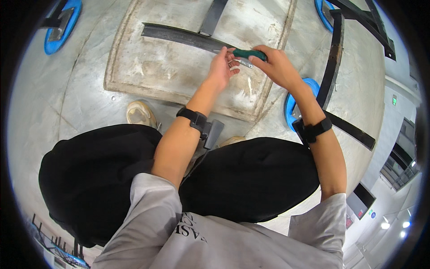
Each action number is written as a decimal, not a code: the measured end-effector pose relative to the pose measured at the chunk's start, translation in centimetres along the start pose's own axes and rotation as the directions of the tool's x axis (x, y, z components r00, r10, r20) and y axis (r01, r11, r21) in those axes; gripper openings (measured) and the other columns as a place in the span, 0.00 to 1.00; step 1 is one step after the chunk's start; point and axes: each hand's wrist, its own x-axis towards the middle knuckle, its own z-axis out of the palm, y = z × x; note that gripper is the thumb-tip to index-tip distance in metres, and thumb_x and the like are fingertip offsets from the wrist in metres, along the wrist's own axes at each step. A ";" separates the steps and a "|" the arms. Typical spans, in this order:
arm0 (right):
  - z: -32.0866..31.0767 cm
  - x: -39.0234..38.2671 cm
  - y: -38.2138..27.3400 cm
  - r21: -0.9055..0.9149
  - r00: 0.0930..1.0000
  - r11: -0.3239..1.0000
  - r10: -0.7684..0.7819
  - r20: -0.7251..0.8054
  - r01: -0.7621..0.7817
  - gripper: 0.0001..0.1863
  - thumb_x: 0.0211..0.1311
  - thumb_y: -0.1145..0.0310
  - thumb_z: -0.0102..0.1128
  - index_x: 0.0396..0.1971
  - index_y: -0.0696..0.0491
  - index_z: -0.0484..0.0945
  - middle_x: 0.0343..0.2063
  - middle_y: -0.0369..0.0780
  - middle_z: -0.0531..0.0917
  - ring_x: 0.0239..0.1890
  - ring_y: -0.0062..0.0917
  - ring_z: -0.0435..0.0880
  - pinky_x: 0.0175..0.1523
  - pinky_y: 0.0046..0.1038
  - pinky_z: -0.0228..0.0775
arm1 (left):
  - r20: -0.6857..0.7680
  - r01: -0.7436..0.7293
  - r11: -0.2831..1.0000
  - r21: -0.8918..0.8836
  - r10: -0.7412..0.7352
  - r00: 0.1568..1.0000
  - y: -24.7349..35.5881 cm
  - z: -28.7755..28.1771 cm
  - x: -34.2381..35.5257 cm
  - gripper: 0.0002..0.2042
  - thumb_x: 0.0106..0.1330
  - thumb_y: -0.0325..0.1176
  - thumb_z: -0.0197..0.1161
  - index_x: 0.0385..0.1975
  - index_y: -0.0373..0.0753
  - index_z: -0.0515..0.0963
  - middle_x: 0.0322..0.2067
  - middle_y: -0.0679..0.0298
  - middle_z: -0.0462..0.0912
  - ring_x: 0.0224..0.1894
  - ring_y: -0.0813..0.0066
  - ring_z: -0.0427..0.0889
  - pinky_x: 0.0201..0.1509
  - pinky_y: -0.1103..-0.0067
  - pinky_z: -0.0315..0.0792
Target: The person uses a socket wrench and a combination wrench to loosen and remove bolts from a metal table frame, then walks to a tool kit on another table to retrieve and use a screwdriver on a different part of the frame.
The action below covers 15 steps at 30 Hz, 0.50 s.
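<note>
My right hand point(274, 63) is wrapped over a dark green handle point(246, 54) that lies nearly level, its kind not clear. My left hand point(220, 71) is just left of it, palm turned toward the handle, fingers loosely curled and apart, fingertips close to the handle's left end. A small silver metal rod point(245, 63) shows just below the handle, between the hands; whether a finger touches it cannot be made out. Behind my left fingertips lies a long black metal bar point(183, 37), its right end hidden by the hands.
A worn, stained board point(152, 74) lies on the concrete floor under the bar. Another black bar point(213, 18) meets it from beyond. To the right stands a black metal frame point(332, 58) with blue round bases point(291, 107); another blue base point(62, 29) is far left. My shoe point(141, 113) is near the board.
</note>
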 end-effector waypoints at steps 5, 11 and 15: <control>1.1 5.5 -2.3 -0.044 0.989 0.988 -0.146 0.005 0.146 0.20 0.57 0.57 0.59 0.32 0.62 0.81 0.27 0.55 0.82 0.32 0.48 0.83 0.40 0.40 0.75 | 0.015 -0.104 0.987 -0.119 0.107 0.994 4.8 -2.3 -1.1 0.15 0.77 0.47 0.44 0.42 0.46 0.74 0.35 0.68 0.81 0.37 0.73 0.76 0.42 0.70 0.70; 2.5 9.7 -6.8 -0.305 0.956 0.908 -0.287 0.054 0.289 0.18 0.53 0.56 0.62 0.30 0.58 0.84 0.30 0.51 0.85 0.35 0.47 0.85 0.42 0.42 0.79 | -0.141 -0.164 0.973 0.165 0.188 0.972 8.3 -2.9 -4.0 0.14 0.77 0.47 0.44 0.42 0.44 0.72 0.35 0.69 0.78 0.36 0.74 0.76 0.40 0.72 0.72; 2.9 9.8 -7.4 -0.266 0.944 0.908 -0.328 0.032 0.324 0.18 0.54 0.56 0.62 0.29 0.59 0.83 0.29 0.50 0.85 0.35 0.46 0.86 0.40 0.41 0.79 | -0.245 -0.118 0.930 0.349 0.212 0.946 9.3 -3.1 -6.0 0.16 0.77 0.47 0.43 0.47 0.43 0.71 0.35 0.68 0.78 0.37 0.74 0.77 0.41 0.73 0.74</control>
